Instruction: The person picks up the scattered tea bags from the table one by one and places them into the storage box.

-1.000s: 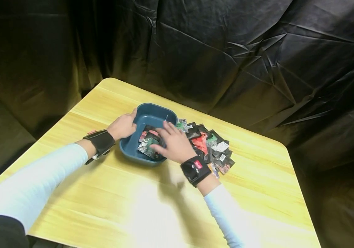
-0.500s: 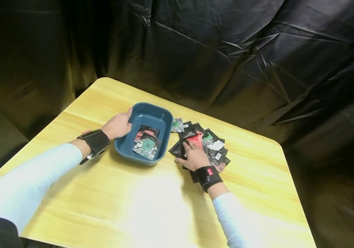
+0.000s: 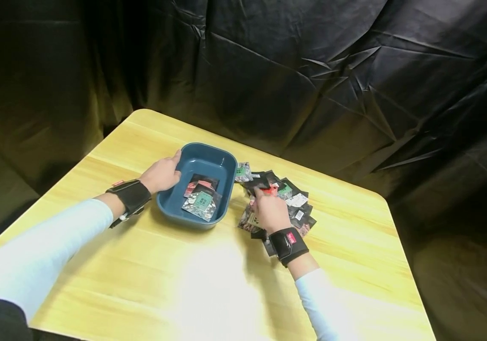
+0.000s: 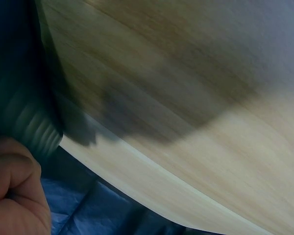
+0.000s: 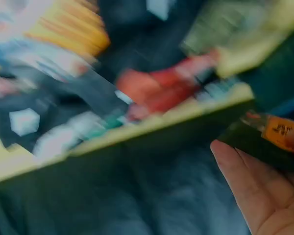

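A dark blue plastic basin [image 3: 171, 210] sits on the table, with a few small flat packets [image 3: 202, 204] inside, one with a green label and one with a reddish one. My left hand [image 3: 161, 175] grips its left rim; the left wrist view shows curled fingers [image 4: 12, 178] beside the wall. Over the packet pile [image 3: 298, 215], right of the basin, is my right hand [image 3: 272, 213]. In the right wrist view its thumb and fingers pinch a dark packet [image 5: 257, 139] with an orange label. The head view mostly hides that grip.
The pile holds several overlapping packets, black, red, green and white. A silvery green-labelled packet [image 3: 243, 172] lies close against the basin's right side. The light wood table [image 3: 141, 265] has rounded far corners, and a black sheet [image 3: 269, 85] hangs behind it.
My right hand has moved from over the basin rightward to the pile and now holds a packet. A reddish, yellow-labelled packet shows where a black one lay. My left hand stays at the rim.
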Motion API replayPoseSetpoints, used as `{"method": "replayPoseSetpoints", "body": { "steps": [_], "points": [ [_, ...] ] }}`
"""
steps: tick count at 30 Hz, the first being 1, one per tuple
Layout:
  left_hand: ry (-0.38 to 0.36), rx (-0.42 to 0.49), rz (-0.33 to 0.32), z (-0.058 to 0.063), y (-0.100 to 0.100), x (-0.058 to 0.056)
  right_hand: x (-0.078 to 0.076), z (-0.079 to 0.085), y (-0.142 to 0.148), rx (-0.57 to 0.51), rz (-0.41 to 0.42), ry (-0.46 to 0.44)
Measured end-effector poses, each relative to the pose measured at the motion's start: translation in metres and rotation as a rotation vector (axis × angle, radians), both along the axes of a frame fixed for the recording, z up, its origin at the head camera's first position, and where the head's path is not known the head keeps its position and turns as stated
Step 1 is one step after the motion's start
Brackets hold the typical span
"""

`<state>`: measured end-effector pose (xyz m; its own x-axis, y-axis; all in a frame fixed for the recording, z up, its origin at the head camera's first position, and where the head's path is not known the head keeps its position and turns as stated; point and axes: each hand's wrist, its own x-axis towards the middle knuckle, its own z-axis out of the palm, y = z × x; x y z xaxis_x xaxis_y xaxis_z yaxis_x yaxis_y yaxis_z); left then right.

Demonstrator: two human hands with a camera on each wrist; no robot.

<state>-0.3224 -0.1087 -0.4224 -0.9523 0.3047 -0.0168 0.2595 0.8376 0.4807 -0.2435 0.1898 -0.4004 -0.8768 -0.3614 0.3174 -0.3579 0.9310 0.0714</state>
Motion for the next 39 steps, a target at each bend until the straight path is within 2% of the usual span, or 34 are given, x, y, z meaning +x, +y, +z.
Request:
{"method": "replayPoseSetpoints", "body": {
  "steps": [3,7,11,13,16,19,20,23,25,27,29,31,33,35,36,39],
  "points": [
    [0.002,0.0,0.001,0.0,0.001,-0.001,-0.001,0.02,-0.014,-0.04,0.037,0.056],
    [0.024,-0.007,-0.004,-0.001,0.0,-0.001,0.0,0.037,-0.042,-0.023,0.106,0.116],
    [0.029,-0.006,-0.01,-0.003,0.001,-0.002,-0.001,0.042,-0.065,0.023,0.162,0.156],
    [0.029,-0.004,-0.01,-0.003,0.001,-0.002,-0.002,0.042,-0.073,0.032,0.181,0.129],
    [0.038,0.0,-0.009,-0.004,0.0,-0.002,0.0,0.042,-0.08,0.038,0.167,-0.052],
    [0.047,-0.001,-0.005,-0.004,0.0,-0.001,0.004,0.045,-0.075,-0.002,0.105,-0.269],
    [0.05,-0.001,-0.005,-0.004,-0.001,-0.001,0.005,0.046,-0.069,-0.012,0.074,-0.312],
    [0.056,-0.001,-0.007,-0.002,-0.001,-0.001,0.007,0.044,-0.044,-0.041,0.015,-0.361],
    [0.059,-0.003,-0.011,-0.001,-0.001,-0.001,0.009,0.037,-0.025,-0.022,-0.018,-0.411],
    [0.059,-0.005,-0.012,-0.001,-0.002,-0.001,0.011,0.027,-0.01,0.014,-0.035,-0.507],
    [0.057,-0.008,-0.016,0.001,-0.002,-0.001,0.014,0.014,0.001,0.056,-0.046,-0.611],
    [0.052,-0.009,-0.018,0.001,-0.002,-0.001,0.016,0.0,0.006,0.097,-0.056,-0.678],
    [0.05,-0.009,-0.02,0.001,-0.002,-0.001,0.019,-0.013,0.009,0.119,-0.054,-0.666],
    [0.048,-0.007,-0.021,0.0,-0.002,-0.002,0.02,-0.022,0.01,0.128,-0.047,-0.597],
    [0.048,-0.006,-0.02,0.0,-0.001,-0.002,0.021,-0.026,0.01,0.131,-0.041,-0.547],
    [0.047,-0.001,-0.019,0.0,-0.001,-0.002,0.021,-0.032,0.011,0.153,0.008,-0.322]
  ]
}}
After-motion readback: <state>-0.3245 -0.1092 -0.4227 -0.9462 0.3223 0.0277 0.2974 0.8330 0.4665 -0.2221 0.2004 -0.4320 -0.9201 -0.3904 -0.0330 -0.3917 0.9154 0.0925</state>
